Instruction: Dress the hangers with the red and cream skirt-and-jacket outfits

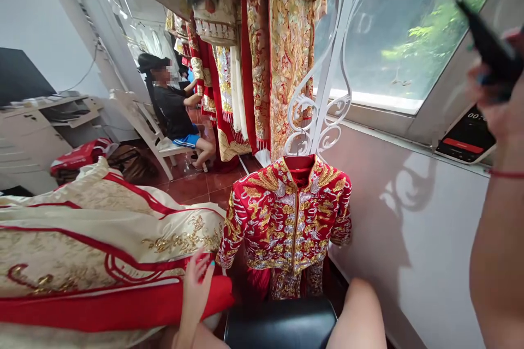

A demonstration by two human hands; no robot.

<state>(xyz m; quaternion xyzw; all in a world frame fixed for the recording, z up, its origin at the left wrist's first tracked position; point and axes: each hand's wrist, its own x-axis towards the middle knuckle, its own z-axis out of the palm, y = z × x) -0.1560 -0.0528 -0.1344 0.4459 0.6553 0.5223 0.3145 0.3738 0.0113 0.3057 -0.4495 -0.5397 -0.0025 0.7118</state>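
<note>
I have my left hand open and loose, near the sleeve of the red embroidered jacket, which hangs upright before a black seat. My raised right hand grasps a blurred black tool. Beyond, a phone rests on the windowsill; a cream gown spreads left of the jacket.

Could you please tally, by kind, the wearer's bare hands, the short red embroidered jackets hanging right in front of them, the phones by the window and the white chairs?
Wearer's hands, left hand and right hand: 2
Short red jacket: 1
Phone: 1
White chair: 1
Total: 5
</note>
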